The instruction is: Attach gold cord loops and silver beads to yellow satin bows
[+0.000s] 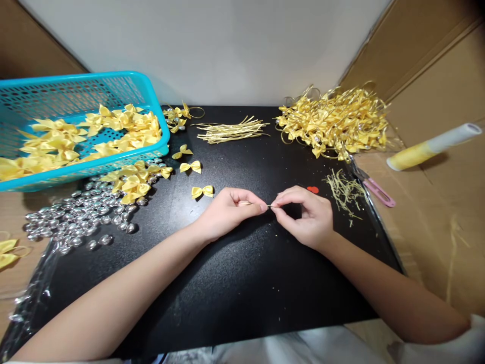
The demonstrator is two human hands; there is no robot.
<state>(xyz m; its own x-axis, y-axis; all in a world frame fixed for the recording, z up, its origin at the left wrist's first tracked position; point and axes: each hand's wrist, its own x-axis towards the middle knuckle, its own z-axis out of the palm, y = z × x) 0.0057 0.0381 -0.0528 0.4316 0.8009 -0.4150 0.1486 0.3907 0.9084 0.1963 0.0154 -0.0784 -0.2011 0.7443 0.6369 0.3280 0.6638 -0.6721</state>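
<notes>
My left hand (237, 210) and my right hand (305, 215) meet near the middle of the black table (235, 283). Each pinches a thin gold cord (269, 206) between thumb and fingertips; a short bit of it shows between the two pinches, and the rest is hidden by my fingers. Just left of my left hand lies a yellow ribbon bow (202, 191), with another bow (190, 167) behind it. A small bunch of cut gold cords (233, 130) lies farther back. Right of my right hand sits a small red piece (312, 190).
A turquoise basket (149, 101) of yellow bows stands back left, with silver bells (81, 215) spilled before it. Bows with gold loops (337, 121) are heaped back right. Cord scraps (344, 192), pink-handled scissors (379, 192) and a yellow-white roll (432, 147) lie at the right.
</notes>
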